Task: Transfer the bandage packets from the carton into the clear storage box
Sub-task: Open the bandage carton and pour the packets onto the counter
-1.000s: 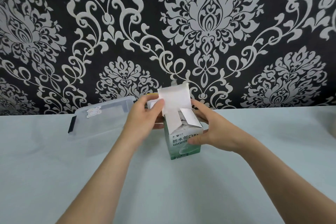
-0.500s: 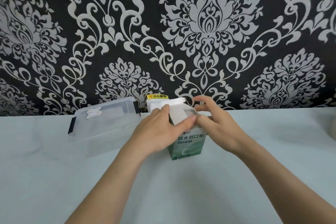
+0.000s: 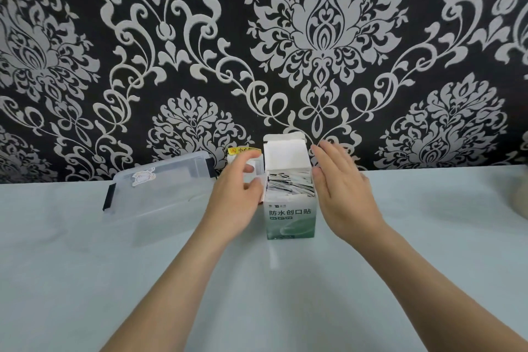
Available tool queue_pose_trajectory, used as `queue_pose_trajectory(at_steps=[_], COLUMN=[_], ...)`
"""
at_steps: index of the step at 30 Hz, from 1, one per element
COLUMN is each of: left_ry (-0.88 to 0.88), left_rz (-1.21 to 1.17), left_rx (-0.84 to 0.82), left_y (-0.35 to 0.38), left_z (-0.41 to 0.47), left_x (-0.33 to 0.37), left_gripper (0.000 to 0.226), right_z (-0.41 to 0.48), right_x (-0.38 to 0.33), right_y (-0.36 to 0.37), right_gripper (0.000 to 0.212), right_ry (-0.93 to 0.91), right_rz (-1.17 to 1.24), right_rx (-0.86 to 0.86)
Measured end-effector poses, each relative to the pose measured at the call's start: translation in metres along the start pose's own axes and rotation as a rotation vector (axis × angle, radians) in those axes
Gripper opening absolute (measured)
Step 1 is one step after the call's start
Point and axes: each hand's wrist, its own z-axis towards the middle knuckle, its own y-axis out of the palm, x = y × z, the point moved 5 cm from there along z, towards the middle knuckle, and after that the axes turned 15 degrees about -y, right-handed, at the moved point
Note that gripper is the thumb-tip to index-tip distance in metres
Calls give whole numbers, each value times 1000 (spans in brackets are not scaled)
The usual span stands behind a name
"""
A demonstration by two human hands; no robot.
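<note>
Carton (image 3: 290,216) upright on worktop (image 3: 257,294), flap up, packets (image 3: 288,187) showing inside | box (image 3: 160,194) at left, lid on | left hand (image 3: 237,197) loosely curled at carton side, right hand (image 3: 343,194) spread, empty | steady carton, pinch a small bunch, unlatch box first.

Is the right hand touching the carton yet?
Cannot tell. In the head view the right hand is beside the carton, fingers spread, hiding its side.
</note>
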Motion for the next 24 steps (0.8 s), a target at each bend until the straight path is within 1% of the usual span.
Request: queue_pose_trajectory(at_steps=[1, 2, 3, 4, 5, 6, 7, 8, 9, 10, 11, 14, 15, 16, 18, 19, 20, 21, 24], left_ry=[89, 197, 291, 327, 301, 238, 168, 116, 100, 98, 98, 78, 88, 125, 276, 355, 402, 411, 365], left_rz=[123, 246, 316, 332, 301, 241, 186, 147, 145, 156, 166, 168, 191, 237, 375, 461, 547, 610, 662], left_rx=[79, 174, 241, 245, 206, 151, 87, 37, 8, -6, -16, -76, -64, -18, 97, 107, 73, 26, -29], left_y=[1, 1, 2, 4, 4, 4, 4, 5, 6, 6, 6, 7, 4, 0, -6, -5, -2, 1, -2], left_z=[-4, -9, -12, -12, -11, -9, -8, -8, -9, -11, -13, -13, -11, -12, -16, -20, -24, -27, -25], left_x=[3, 8, 11, 11, 10, 9, 8, 7, 7, 8, 8, 8, 9, 12, 25, 31, 37, 39, 42], left_gripper=[42, 41, 38, 33, 30, 28, 27, 26, 23, 20, 17, 15, 17, 17, 15, 16, 18, 21, 23], right_z=[-1, -2, -4, -6, -7, -8, -9, -9, -9, -9, -9, -8, -7, -6, -4, -4, -3, -3, -2], right_x=[-4, -9, -15, -19, -21, -21, -18, -13, -7, -4, -1, 7, 7, 8, 8, 8, 8, 7, 3], right_y=[0, 0, 0, 1, 3, 7, 11, 16, 22, 24, 27, 31, 31, 30, 28, 27, 25, 24, 20], right_gripper=[45, 43, 39, 31, 23, 21, 31, 51, 72, 85, 89, 90, 91, 94, 97, 96, 93, 90, 87], right_ry=[-30, -48, -41, -17, 24, 43, 48, 56, 64, 60, 54, 63, 61, 48, 23, 12, -1, -13, -45], right_rz=[70, 194, 361, 549, 703, 830, 904, 953, 955, 946, 930, 873, 837, 798, 687, 636, 597, 565, 483], right_rx=[23, 49, 49, 29, -12, -60, -120, -169, -214, -243, -260, -265, -268, -266, -272, -270, -265, -265, -259])
